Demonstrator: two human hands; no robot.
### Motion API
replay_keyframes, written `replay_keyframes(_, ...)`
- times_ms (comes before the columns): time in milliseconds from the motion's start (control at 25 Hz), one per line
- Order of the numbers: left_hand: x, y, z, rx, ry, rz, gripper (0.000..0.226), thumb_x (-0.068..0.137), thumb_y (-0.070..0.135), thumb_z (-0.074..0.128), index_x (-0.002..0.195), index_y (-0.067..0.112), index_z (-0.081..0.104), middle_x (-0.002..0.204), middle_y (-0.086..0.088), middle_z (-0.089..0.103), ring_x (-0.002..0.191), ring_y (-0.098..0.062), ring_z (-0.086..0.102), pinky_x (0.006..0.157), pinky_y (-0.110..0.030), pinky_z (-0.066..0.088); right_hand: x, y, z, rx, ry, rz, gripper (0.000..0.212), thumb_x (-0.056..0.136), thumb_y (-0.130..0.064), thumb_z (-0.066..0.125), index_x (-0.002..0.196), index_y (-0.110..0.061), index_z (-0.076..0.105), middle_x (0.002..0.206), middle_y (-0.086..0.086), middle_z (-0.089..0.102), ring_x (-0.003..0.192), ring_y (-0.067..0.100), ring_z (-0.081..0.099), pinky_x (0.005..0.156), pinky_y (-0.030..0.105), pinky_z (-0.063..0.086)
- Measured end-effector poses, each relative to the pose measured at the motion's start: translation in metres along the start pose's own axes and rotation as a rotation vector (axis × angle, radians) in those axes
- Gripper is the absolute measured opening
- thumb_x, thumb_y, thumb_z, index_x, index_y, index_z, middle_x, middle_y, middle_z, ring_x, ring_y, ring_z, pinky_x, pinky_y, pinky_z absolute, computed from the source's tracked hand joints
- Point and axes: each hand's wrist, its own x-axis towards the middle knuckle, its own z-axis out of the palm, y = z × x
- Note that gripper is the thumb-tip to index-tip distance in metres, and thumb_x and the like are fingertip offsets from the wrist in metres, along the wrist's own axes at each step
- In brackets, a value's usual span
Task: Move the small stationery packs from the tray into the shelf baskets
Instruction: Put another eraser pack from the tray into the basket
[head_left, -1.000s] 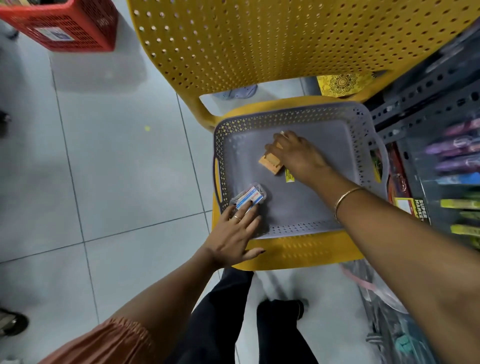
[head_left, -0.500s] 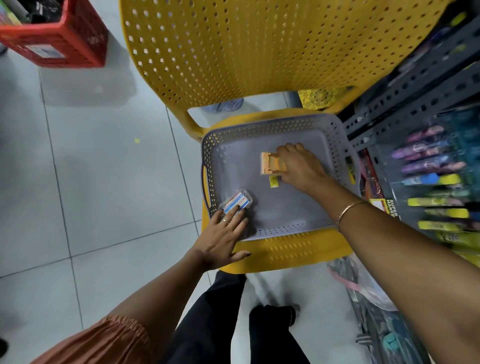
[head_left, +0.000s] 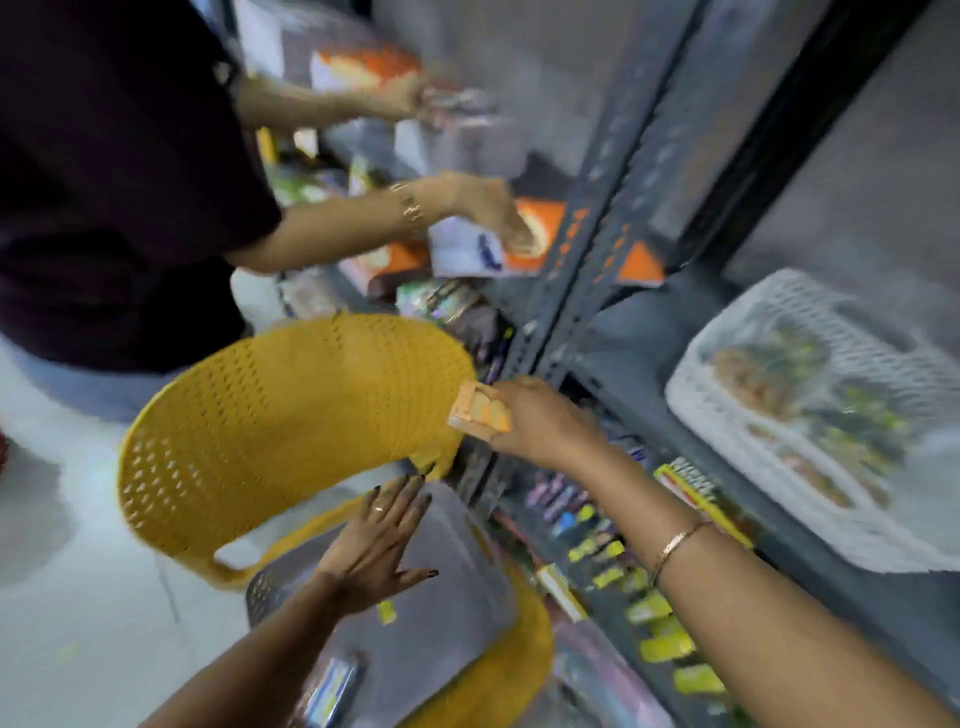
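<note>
My right hand (head_left: 540, 421) grips a small orange pack (head_left: 478, 413), lifted above the chair and close to the grey shelf upright. My left hand (head_left: 379, 540) hovers flat with fingers spread over the grey tray (head_left: 457, 587) on the yellow chair (head_left: 291, 415) and holds nothing. A blue-and-white pack (head_left: 330, 686) lies at the tray's near end, and a small yellow tag (head_left: 387, 612) lies beside my left hand. A white shelf basket (head_left: 727, 421) with mixed items sits on the shelf to the right. The frame is blurred.
Another person in a dark top (head_left: 114, 182) stands at the far left, both hands on orange-and-white packs (head_left: 530, 234) on the shelves. The grey shelf upright (head_left: 587, 270) runs between us. Pens and highlighters (head_left: 623, 582) fill the lower shelf.
The view swung up from the tray toward the shelves. My right hand lifted the orange pack out of the tray. My left hand left the blue-and-white pack and moved across the tray.
</note>
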Motion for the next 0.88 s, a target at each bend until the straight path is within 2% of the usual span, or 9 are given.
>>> replay_keyframes(80, 0.046, 0.009, -0.033, 0.031, 0.07, 0.079, 0.085, 0.088, 0.071, 0.017, 0.131, 0.004, 0.047, 0.139, -0.018, 0.046, 0.129, -0.032, 0.035, 0.1, -0.048, 0.031, -0.023, 0.008, -0.052, -0.006, 0.066, 0.049, 0.063, 0.061, -0.055, 0.05, 0.11, -0.016, 0.06, 0.108, 0.016, 0.063, 0.106, 0.032, 0.057, 0.087, 0.04, 0.049)
replay_keyframes(160, 0.09, 0.027, -0.066, 0.056, 0.127, 0.168, 0.081, 0.089, 0.067, 0.02, 0.129, 0.002, 0.047, 0.137, -0.019, 0.048, 0.128, -0.032, 0.033, 0.1, -0.046, 0.028, -0.05, 0.018, -0.098, 0.0, 0.134, 0.111, 0.052, 0.068, -0.049, 0.06, 0.105, -0.012, 0.059, 0.107, 0.016, 0.063, 0.105, 0.032, 0.057, 0.086, 0.041, 0.049)
replay_keyframes(280, 0.143, 0.06, -0.106, 0.084, 0.211, 0.292, 0.082, 0.089, 0.067, 0.019, 0.131, 0.001, 0.046, 0.136, -0.019, 0.049, 0.125, -0.032, 0.043, 0.101, -0.043, 0.028, -0.088, 0.044, -0.148, 0.017, 0.202, 0.223, 0.052, 0.076, -0.034, 0.067, 0.119, -0.007, 0.053, 0.122, 0.014, 0.057, 0.114, 0.031, 0.052, 0.089, 0.04, 0.047)
replay_keyframes(360, 0.17, 0.08, -0.122, 0.1, 0.243, 0.349, 0.082, 0.089, 0.067, 0.019, 0.13, 0.003, 0.05, 0.136, -0.017, 0.048, 0.123, -0.032, 0.046, 0.101, -0.043, 0.031, -0.112, 0.067, -0.168, 0.02, 0.235, 0.286, 0.047, 0.078, -0.03, 0.068, 0.117, -0.007, 0.054, 0.119, 0.013, 0.058, 0.111, 0.031, 0.053, 0.083, 0.038, 0.045)
replay_keyframes(480, 0.203, 0.102, -0.13, 0.109, 0.236, 0.394, 0.083, 0.082, 0.069, 0.031, 0.129, 0.003, 0.05, 0.136, -0.016, 0.049, 0.124, -0.031, 0.042, 0.102, -0.041, 0.029, -0.139, 0.111, -0.177, 0.008, 0.273, 0.396, 0.04, 0.074, -0.03, 0.07, 0.103, -0.005, 0.057, 0.107, 0.016, 0.063, 0.097, 0.033, 0.058, 0.072, 0.037, 0.044)
replay_keyframes(640, 0.228, 0.108, -0.123, 0.11, 0.137, 0.347, 0.09, 0.073, 0.073, 0.032, 0.125, 0.004, 0.056, 0.129, -0.014, 0.056, 0.118, -0.029, 0.052, 0.091, -0.045, 0.047, -0.17, 0.166, -0.167, -0.036, 0.206, 0.51, 0.048, 0.075, -0.032, 0.07, 0.11, -0.005, 0.053, 0.116, 0.016, 0.06, 0.104, 0.032, 0.056, 0.076, 0.035, 0.043)
replay_keyframes(800, 0.241, 0.109, -0.119, 0.15, 0.092, 0.336, 0.089, 0.071, 0.074, 0.032, 0.119, 0.005, 0.061, 0.122, -0.014, 0.061, 0.109, -0.029, 0.06, 0.081, -0.047, 0.051, -0.186, 0.206, -0.137, -0.061, 0.045, 0.558, 0.059, 0.075, -0.039, 0.068, 0.119, -0.006, 0.046, 0.121, 0.015, 0.055, 0.113, 0.032, 0.052, 0.09, 0.042, 0.048)
replay_keyframes(880, 0.242, 0.111, -0.115, 0.132, 0.08, 0.326, 0.088, 0.072, 0.073, 0.034, 0.121, 0.005, 0.059, 0.123, -0.014, 0.06, 0.111, -0.029, 0.057, 0.084, -0.049, 0.05, -0.187, 0.214, -0.124, -0.07, -0.004, 0.564, 0.065, 0.075, -0.039, 0.066, 0.127, -0.008, 0.042, 0.127, 0.013, 0.053, 0.114, 0.03, 0.052, 0.091, 0.041, 0.049)
